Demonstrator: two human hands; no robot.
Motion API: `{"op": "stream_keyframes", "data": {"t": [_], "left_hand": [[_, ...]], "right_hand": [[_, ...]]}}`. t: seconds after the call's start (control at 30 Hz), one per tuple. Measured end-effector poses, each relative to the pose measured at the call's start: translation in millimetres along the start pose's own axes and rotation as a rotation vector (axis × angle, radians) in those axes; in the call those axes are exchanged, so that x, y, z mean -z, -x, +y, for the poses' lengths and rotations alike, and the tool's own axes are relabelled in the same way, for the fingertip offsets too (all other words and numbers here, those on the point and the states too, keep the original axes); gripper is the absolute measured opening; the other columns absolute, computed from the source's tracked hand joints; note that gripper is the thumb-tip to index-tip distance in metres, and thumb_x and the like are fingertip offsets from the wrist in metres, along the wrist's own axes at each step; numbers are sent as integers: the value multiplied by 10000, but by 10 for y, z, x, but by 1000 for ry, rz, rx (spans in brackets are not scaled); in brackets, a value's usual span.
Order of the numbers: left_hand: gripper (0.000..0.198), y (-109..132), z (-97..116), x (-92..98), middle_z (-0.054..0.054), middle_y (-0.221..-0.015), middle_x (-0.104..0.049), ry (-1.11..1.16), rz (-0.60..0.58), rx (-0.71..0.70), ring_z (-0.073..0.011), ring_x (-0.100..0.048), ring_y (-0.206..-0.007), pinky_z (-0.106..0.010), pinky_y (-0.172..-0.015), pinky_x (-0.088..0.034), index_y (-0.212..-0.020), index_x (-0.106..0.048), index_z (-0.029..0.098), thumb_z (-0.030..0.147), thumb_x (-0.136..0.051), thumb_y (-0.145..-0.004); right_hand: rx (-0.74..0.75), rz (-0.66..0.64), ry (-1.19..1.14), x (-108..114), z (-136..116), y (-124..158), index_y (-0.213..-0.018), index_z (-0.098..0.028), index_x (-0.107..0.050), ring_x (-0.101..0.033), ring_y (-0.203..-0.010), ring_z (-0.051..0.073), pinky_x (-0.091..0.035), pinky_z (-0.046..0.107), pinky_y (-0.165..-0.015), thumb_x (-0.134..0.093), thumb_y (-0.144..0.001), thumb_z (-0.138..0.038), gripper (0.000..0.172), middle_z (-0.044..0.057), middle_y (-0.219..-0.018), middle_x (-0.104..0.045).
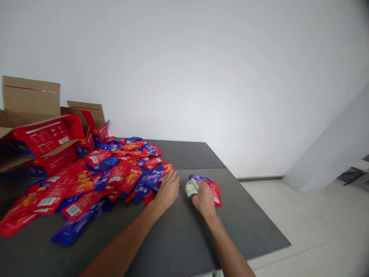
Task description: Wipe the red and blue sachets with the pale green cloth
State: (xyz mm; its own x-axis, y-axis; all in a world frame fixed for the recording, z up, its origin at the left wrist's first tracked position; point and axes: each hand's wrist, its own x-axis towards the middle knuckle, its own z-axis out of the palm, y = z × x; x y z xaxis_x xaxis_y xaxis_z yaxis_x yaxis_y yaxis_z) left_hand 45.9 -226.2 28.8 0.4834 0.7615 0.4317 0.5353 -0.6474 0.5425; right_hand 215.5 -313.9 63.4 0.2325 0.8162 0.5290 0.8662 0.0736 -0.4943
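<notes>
My left hand is at the right edge of a heap of red and blue packets, its fingers stretched forward. Just beyond its fingertips is a red and orange packet; whether they touch cannot be seen. A crumpled whitish cloth is bunched in my right hand, the fingers closed round it. Beside and partly behind that hand, a blue packet and a red packet lie on the dark table, partly covered by the hand.
Red cardboard boxes with raised brown flaps stand at the back left, behind the heap. The dark grey tabletop meets a white wall at the back. Its right edge borders a pale tiled floor.
</notes>
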Motion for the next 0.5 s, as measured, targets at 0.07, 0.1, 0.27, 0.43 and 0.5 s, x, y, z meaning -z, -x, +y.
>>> {"op": "stream_keyframes", "data": {"t": [0.07,0.1,0.27,0.43,0.5], "left_hand": [[454,-152,136,-148,-176,-1498,-481,84,-49,-38,-293,-347,-1447,-459,-1206,-191,-1319,-609,131,182,-398,-920],[467,-234,202,-225,-167,-1491,-493,115,-77,-47,-284,-360,-1442,-448,-1204,-199,-1322,-609,141,162,-390,-910],[537,-569,450,-602,-146,-1524,-459,202,-289,-70,-279,-331,-1458,-463,-1210,-145,-1357,-585,171,133,-445,-841],[493,-652,518,-815,-127,-1448,-543,261,-295,58,-366,-382,-1394,-577,-1167,-134,-1283,-630,266,271,-594,-791],[463,-645,516,-838,-167,-1387,-575,275,-243,126,-418,-364,-1377,-625,-1146,-102,-1219,-662,245,311,-637,-762]], "right_hand": [[-44,10,39,111,151,66,-995,-193,-746,-664,-819,233,-496,316,-756,-585,-866,-286,227,106,-920,-733],[-63,19,54,162,220,93,-1010,-192,-743,-667,-834,235,-498,321,-766,-575,-869,-288,239,107,-934,-733],[-122,63,87,335,469,157,-1099,-190,-727,-674,-854,239,-511,327,-776,-569,-846,-274,310,111,-996,-727],[-142,88,81,391,605,172,-1100,-191,-733,-676,-814,238,-521,316,-730,-591,-832,-287,318,105,-946,-727],[-142,105,53,387,633,173,-1106,-192,-734,-677,-817,240,-526,318,-722,-593,-850,-322,320,108,-948,-728]]}}
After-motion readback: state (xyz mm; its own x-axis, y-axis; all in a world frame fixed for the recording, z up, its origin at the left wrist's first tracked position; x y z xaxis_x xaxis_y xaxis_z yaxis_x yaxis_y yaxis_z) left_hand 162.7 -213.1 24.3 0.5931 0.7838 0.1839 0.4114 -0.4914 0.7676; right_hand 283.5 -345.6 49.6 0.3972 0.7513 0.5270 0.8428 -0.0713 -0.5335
